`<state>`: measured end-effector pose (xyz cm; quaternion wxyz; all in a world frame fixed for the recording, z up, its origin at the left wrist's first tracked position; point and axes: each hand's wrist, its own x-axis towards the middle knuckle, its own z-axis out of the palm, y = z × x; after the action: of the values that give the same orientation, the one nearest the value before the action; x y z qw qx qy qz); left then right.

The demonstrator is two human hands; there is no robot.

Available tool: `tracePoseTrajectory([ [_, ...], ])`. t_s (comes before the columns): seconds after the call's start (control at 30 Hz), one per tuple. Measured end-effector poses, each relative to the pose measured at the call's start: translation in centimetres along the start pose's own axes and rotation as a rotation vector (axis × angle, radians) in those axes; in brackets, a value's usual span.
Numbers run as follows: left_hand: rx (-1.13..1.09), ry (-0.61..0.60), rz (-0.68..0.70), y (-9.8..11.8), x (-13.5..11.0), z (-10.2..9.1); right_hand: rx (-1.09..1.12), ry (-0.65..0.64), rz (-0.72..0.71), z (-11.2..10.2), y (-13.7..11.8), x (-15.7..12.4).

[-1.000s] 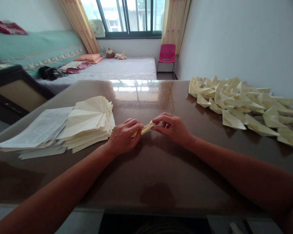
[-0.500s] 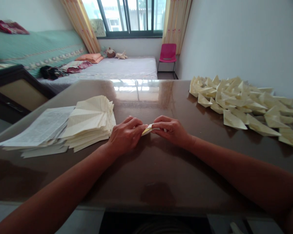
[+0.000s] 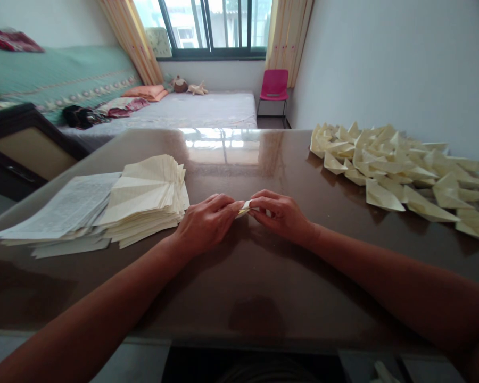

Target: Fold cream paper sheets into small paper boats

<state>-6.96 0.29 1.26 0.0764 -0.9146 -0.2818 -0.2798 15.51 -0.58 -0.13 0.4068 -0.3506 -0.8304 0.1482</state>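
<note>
A small folded piece of pale yellow paper [image 3: 245, 207] lies between my two hands on the dark brown table [image 3: 239, 276]. My left hand [image 3: 205, 223] is closed, its fingertips pinching the paper's left end. My right hand [image 3: 281, 214] is closed too, pinching the right end. Most of the paper is hidden under my fingers. To the left of my left hand lies a stack of pre-folded cream sheets [image 3: 147, 199].
Flat printed pages [image 3: 64, 210] lie left of the stack. Several finished paper boats [image 3: 395, 165] are heaped at the table's right side by the wall. Beyond the table are a bed [image 3: 183, 111], a pink chair [image 3: 274, 88] and a window.
My hands have drawn closer together, covering more of the folded paper, which showed as a longer strip a second ago. Nothing else on the table moved.
</note>
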Motion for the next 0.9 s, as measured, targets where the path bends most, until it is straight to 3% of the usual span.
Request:
tracePoseTrajectory([
  [0.13,-0.041,0.069,0.005,0.1,0.0,0.2,0.123,0.056,0.099,0.3,-0.1,0.1],
  [0.33,-0.078,0.086,0.012,0.2,-0.2,0.2,0.196,0.030,0.069,0.2,-0.3,0.3],
  [0.63,-0.108,0.053,-0.073,0.6,0.1,0.5,0.189,0.049,0.138,0.6,-0.3,0.0],
  [0.9,-0.170,0.037,-0.078,1.0,0.4,0.4,0.122,0.062,0.066,-0.2,-0.6,0.4],
])
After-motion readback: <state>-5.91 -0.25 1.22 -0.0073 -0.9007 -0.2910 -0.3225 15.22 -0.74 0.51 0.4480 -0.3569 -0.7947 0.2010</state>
